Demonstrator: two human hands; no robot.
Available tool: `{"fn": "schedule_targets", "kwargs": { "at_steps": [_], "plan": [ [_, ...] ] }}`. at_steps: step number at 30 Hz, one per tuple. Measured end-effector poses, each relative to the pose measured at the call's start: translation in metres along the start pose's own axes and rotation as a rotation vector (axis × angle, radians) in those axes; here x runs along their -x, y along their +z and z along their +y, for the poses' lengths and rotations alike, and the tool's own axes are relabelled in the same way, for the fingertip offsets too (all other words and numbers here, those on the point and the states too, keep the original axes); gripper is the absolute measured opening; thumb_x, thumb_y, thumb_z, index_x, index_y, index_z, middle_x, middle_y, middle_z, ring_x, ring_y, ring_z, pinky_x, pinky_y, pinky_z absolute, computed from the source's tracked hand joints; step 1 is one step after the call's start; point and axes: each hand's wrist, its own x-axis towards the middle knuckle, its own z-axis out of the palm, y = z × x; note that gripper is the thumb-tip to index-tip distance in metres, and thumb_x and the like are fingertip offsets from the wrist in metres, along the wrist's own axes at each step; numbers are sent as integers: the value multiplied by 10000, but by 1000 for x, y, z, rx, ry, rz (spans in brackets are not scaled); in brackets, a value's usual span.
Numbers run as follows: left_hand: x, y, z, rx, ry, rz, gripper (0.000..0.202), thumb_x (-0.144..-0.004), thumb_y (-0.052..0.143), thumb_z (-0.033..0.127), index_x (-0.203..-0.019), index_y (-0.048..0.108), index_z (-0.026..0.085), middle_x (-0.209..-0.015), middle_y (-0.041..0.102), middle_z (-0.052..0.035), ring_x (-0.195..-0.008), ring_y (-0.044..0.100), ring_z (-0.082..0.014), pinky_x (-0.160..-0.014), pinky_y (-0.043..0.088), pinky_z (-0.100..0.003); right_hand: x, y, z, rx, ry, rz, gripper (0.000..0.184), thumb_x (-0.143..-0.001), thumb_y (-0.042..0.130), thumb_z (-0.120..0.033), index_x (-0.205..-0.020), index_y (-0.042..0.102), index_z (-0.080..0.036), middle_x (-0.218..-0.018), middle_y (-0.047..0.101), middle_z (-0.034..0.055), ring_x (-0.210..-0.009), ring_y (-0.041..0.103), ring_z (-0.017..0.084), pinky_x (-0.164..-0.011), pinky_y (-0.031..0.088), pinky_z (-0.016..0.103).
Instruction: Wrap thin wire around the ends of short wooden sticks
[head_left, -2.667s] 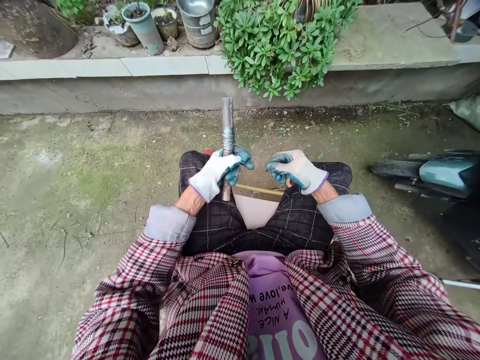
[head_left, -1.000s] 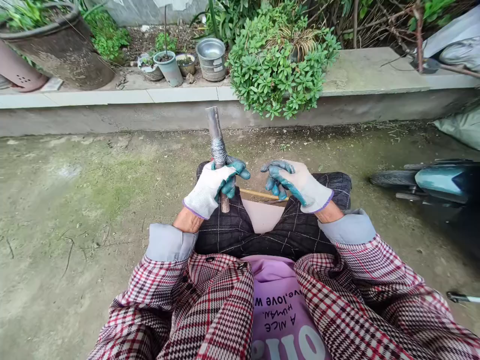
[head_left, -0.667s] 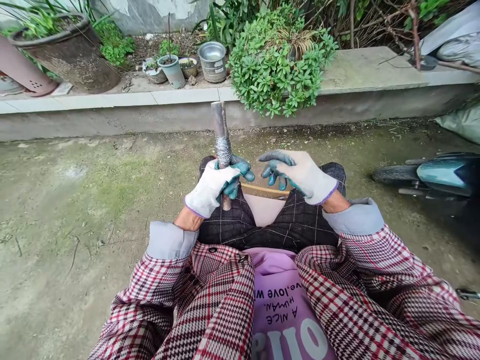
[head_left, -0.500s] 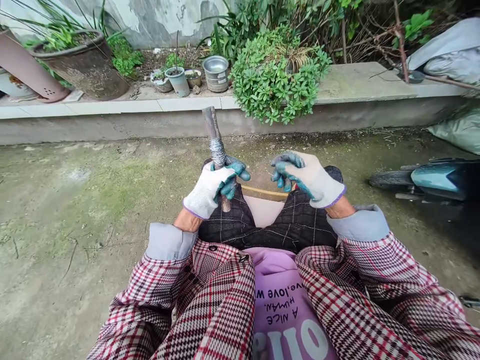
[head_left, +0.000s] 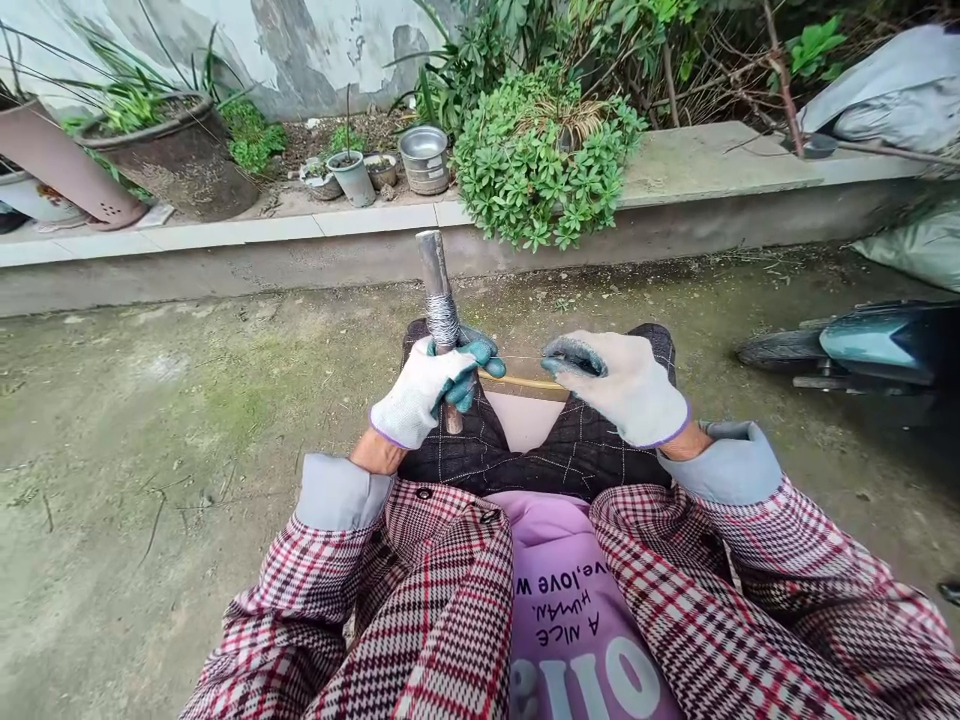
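In a white glove with green coated fingers, my left hand point(head_left: 442, 385) is closed around a short wooden stick point(head_left: 433, 262) that stands nearly upright. Turns of thin silvery wire point(head_left: 442, 318) are wound about the stick just above my grip. Level with it, my right hand point(head_left: 611, 378), gloved the same way, pinches with thumb and fingers together. A faint strand of the wire stretches across the gap between both hands. Below the strand, a yellow curved strip point(head_left: 525, 381) spans between my knees, over a pale pinkish surface point(head_left: 527, 422).
Beyond my knees runs a low ledge point(head_left: 285, 233) bearing a large pot point(head_left: 176, 165), small pots, a metal pot point(head_left: 424, 160) and a leafy bush point(head_left: 544, 165). Right of me is a teal and black vehicle part with a wheel point(head_left: 780, 350). White sacks point(head_left: 892, 95) lie at the far right.
My right hand has turned and its fingers have closed into a pinch, with the strand now visible. My left hand keeps the stick, slightly lower in view. The camera view has shifted a little.
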Motion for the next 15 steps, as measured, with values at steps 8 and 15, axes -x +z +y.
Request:
{"fn": "schedule_targets", "kwargs": {
  "at_steps": [8, 15],
  "plan": [
    [-2, 2, 1, 52, -12, 13, 349, -660, 798, 397, -809, 582, 168, -711, 718, 4, -343, 320, -9, -330, 345, -195, 13, 6, -21, 259, -95, -101, 169, -905, 648, -336, -904, 796, -256, -882, 810, 79, -813, 763, 289, -740, 559, 394],
    [-12, -8, -11, 54, -62, 1, 334, -671, 811, 360, -823, 585, 168, -710, 704, -3, -363, 321, -19, -345, 325, -198, 14, 18, -12, 271, -62, -109, 195, -954, 590, -321, -956, 771, -249, -877, 803, 77, -789, 749, 264, -693, 524, 359]
  ]
}}
